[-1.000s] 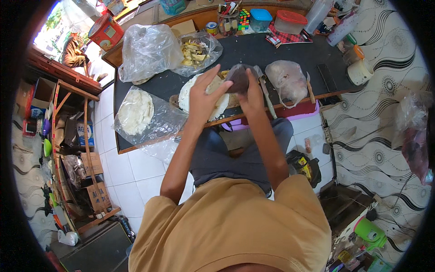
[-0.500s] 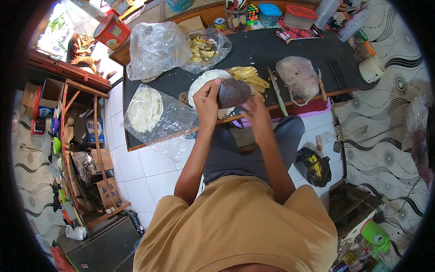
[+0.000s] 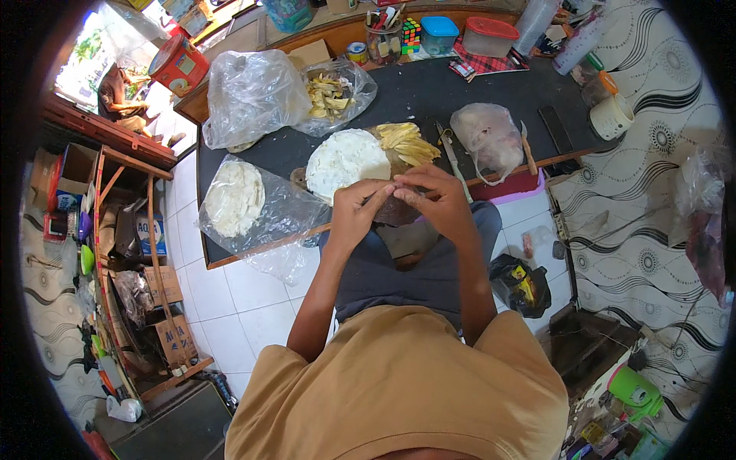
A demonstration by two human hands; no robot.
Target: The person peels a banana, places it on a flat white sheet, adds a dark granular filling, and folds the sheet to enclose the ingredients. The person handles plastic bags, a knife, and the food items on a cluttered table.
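Near the table's front edge, my left hand and my right hand meet with fingertips pinched together. Between and below them hangs a thin, dark brownish sheet, mostly hidden by the fingers. Just beyond my left hand lies a round white stack of thin sheets. Yellow fruit slices are heaped beside it, beyond my right hand. At the left, a clear plastic bag lies partly around another white stack.
A knife lies right of the slices, near a tied plastic bag and another knife. Farther back are a puffed clear bag and a bag of peels or slices. A phone-like dark slab lies right.
The dark sheet has come down from over the white stack toward me and hangs lower. My right hand has moved up to meet my left, uncovering the stack.
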